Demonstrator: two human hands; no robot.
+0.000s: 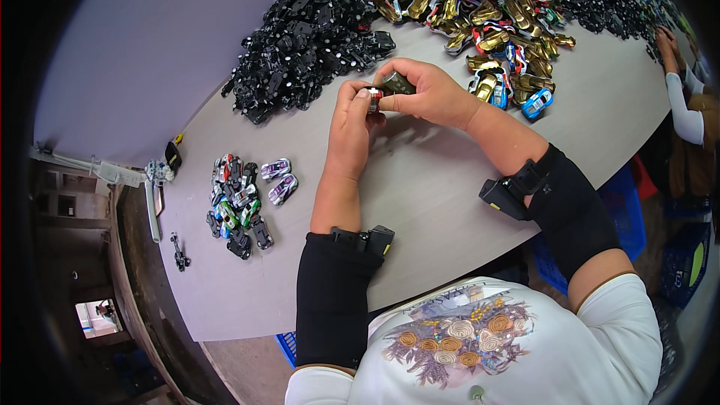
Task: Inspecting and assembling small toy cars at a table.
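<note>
Both hands meet above the middle of the table. My left hand (349,124) is closed on a small red and white toy car body (374,100), mostly hidden by the fingers. My right hand (433,96) pinches a dark olive toy car part (399,83), and its thumb reaches across to the red and white piece. Just beyond the hands lies a heap of black car chassis (300,37). To the right of it spreads a pile of gold and coloured car bodies (487,11), with a blue car body (537,103) at its near edge.
Left of my arms sits a cluster of toy cars (236,199), with two purple and silver cars (280,181) beside it. A small dark part (179,252) lies near the table's left edge. Another person's arm (682,101) works at the far right. Blue crates (626,214) stand below.
</note>
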